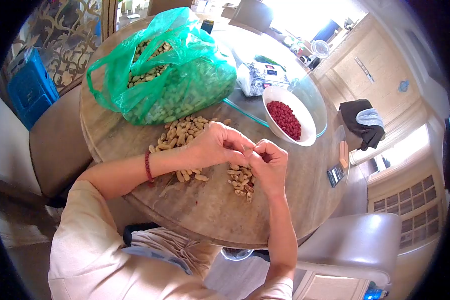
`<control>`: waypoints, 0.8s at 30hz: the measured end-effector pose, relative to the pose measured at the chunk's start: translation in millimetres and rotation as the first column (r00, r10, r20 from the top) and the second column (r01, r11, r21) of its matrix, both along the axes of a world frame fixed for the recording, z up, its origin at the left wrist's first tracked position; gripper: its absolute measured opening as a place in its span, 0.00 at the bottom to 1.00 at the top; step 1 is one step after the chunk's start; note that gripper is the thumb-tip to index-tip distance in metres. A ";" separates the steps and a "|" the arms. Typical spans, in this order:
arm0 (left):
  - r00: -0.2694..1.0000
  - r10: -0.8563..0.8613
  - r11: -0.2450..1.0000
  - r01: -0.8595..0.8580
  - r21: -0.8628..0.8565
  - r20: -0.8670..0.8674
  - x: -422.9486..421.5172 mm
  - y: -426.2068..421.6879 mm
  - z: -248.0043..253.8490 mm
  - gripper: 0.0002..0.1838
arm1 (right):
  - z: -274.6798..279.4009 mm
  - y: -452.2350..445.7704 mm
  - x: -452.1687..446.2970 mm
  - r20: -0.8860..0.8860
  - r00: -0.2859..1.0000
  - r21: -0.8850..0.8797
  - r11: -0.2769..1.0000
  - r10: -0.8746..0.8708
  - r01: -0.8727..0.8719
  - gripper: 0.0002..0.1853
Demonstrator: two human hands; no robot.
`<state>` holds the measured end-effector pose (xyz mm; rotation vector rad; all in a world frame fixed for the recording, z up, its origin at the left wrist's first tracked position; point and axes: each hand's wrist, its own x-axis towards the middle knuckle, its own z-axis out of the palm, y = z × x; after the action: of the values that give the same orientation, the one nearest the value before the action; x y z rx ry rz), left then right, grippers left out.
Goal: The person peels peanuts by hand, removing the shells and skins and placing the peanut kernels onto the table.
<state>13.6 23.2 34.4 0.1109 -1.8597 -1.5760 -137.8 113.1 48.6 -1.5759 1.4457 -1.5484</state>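
My left hand (224,146) and my right hand (269,161) meet above the table, thumbs and fingertips pinched together. Between them is a small peanut, mostly hidden by the fingers, with only a reddish bit showing. Behind and under my left hand lies a heap of unshelled peanuts (177,134), some spilling out below the forearm. Below my right hand is a smaller pile of peanut shells (240,180), with a little red among them. A white bowl (306,134) of red-skinned peanut kernels (284,120) stands beyond my right hand.
A large green plastic bag (185,95) full of unshelled peanuts sits at the back left of the round table (225,217). Behind the bowl is a white packet (262,77). A phone-like dark object (336,175) lies near the right edge. Chairs flank the table; a bin (236,254) stands below.
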 end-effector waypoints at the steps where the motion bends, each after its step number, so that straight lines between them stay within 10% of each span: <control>1: 1.000 0.024 1.000 -0.024 -0.011 0.016 1.5 1.2 1.8 0.13 | 0.3 0.9 0.9 0.021 1.000 0.029 1.000 -0.011 0.010 0.08; 9: 0.984 0.175 0.977 -0.171 -0.126 0.016 0.6 -7.2 2.0 0.06 | 11.5 1.7 7.7 0.093 0.995 0.225 0.974 -0.027 0.005 0.07; 14: 0.994 0.113 0.968 -0.110 0.227 0.000 -0.5 -5.8 0.4 0.04 | -0.5 -1.5 8.2 0.211 0.977 0.125 0.992 -0.016 -0.011 0.07; 24: 0.994 0.056 0.954 -0.025 0.298 -0.095 -2.5 -13.6 -0.6 0.08 | 1.2 -1.7 9.6 0.336 0.942 0.109 0.993 0.007 -0.046 0.08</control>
<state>11.2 9.6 33.8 0.1971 -1.5234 -1.7884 -128.2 111.3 49.8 -1.1896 1.2917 -1.5948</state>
